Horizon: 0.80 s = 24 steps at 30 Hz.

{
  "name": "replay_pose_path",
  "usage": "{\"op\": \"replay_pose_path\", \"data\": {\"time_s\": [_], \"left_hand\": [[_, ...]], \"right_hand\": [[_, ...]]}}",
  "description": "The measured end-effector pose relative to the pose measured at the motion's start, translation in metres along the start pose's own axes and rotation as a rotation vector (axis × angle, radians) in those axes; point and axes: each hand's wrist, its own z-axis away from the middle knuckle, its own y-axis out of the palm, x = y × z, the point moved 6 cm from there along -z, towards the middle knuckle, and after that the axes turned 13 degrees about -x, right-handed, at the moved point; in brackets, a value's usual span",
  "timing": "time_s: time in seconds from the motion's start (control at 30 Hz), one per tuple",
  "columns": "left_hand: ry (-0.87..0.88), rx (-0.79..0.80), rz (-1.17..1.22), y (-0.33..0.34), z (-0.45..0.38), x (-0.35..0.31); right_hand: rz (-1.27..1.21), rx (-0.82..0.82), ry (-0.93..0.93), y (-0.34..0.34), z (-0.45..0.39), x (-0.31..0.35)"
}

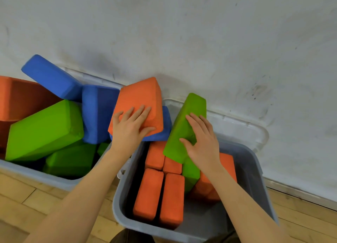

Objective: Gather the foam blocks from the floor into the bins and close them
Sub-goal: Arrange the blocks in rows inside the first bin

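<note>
Two grey bins stand against the wall. The right bin holds several orange blocks packed upright and a green one. My right hand grips a green foam block, tilted above that bin. My left hand holds an orange foam block over the gap between the bins, fingers spread on its face and thumb under its edge. A blue block lies just beneath it. The left bin is heaped with blue, green and orange blocks above its rim.
The bins' hinged lids lean open against the scuffed white wall. Wooden floor shows in front of and between the bins. A dark shape, part of the person, sits at the bottom edge.
</note>
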Motion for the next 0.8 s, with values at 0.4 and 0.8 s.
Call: {"op": "replay_pose_path", "data": {"time_s": [0.4,0.8], "left_hand": [[-0.087,-0.055,0.37,-0.053,-0.027,-0.113],[0.015,0.202,0.535,-0.006,0.025,-0.192]], "right_hand": [[-0.034,-0.102,0.047,-0.11,0.011,-0.008],[0.111,0.046,0.213,-0.16,0.032,-0.073]]}}
